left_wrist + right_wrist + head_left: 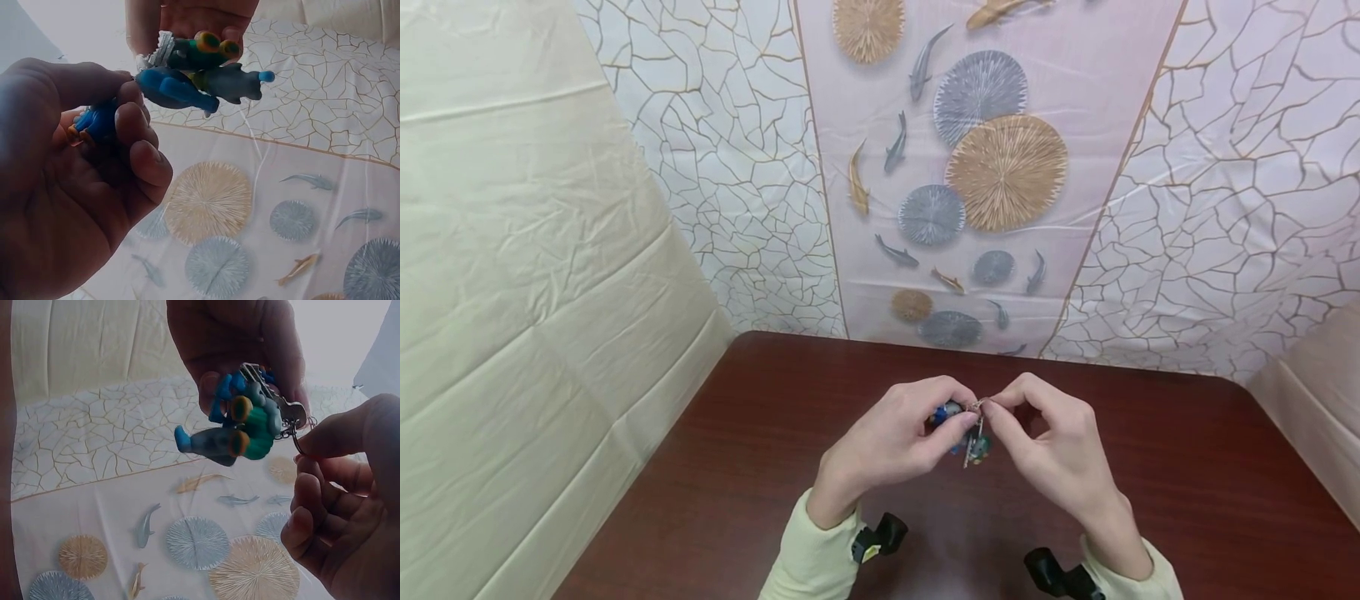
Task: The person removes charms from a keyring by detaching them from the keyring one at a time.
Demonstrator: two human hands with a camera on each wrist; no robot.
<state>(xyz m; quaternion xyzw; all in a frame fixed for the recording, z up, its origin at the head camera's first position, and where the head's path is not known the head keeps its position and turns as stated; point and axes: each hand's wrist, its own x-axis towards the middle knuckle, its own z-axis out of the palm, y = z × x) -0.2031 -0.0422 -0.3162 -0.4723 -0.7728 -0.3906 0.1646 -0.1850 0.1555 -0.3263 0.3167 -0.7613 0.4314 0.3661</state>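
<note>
Both hands meet over the table around a bunch of small figurine keychains (979,450). My left hand (898,433) pinches the bunch near its metal fittings, and one blue figurine (100,122) sits against its curled fingers. My right hand (1056,442) pinches a thin metal ring (298,439) between thumb and forefinger. From the fittings hang a green figurine (257,434) with orange-rimmed feet, a grey one with a blue tip (212,445), and a blue one (172,87). A flat silver piece (290,412) lies beside them; its kind is unclear. Fingers hide part of the fittings.
A dark reddish-brown table (700,492) lies under the hands. Behind it hangs a patterned cloth (760,167) with fish and round leaf shapes. A cream cloth (550,292) covers the left side. Black wrist cameras (891,532) sit at both cuffs.
</note>
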